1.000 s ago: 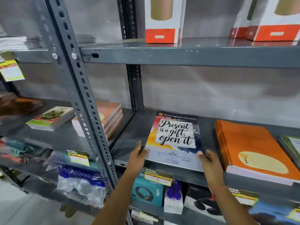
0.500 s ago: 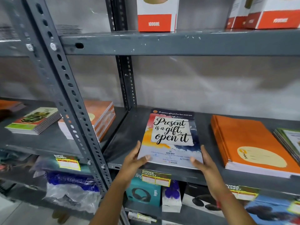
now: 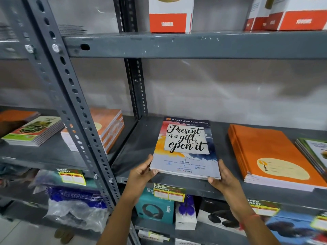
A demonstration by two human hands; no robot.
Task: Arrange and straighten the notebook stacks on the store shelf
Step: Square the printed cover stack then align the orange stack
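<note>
Shelving first: grey metal shelf point(image 3: 194, 188) with punched uprights, pretty much fills the whole view. On the board above sit white and red boxes point(image 3: 170, 15) marked 1000ML. The middle board carries the notebooks. Biggest pile there is the orange notebook stack point(image 3: 269, 156) on the right, lying flat, with a green-edged stack point(image 3: 313, 152) just beside it at the frame edge. Over in the left bay are another orange stack point(image 3: 109, 128) and a green cover stack point(image 3: 33, 131), well apart from the hands.

Then the one that matters: the "Present is a gift, open it" notebook stack point(image 3: 185, 147), lying near the front lip of the middle board, left of the big orange pile. Left hand point(image 3: 141, 174) grips its front left corner, thumb on the cover, fingers curled underneath. Right hand point(image 3: 223, 179) holds the front right corner, thumb along the side edge, other fingers hidden below so can't tell how they sit.

Yellow price tags point(image 3: 169, 192) hang on the lip underneath, above a teal headphone box point(image 3: 155, 207).
</note>
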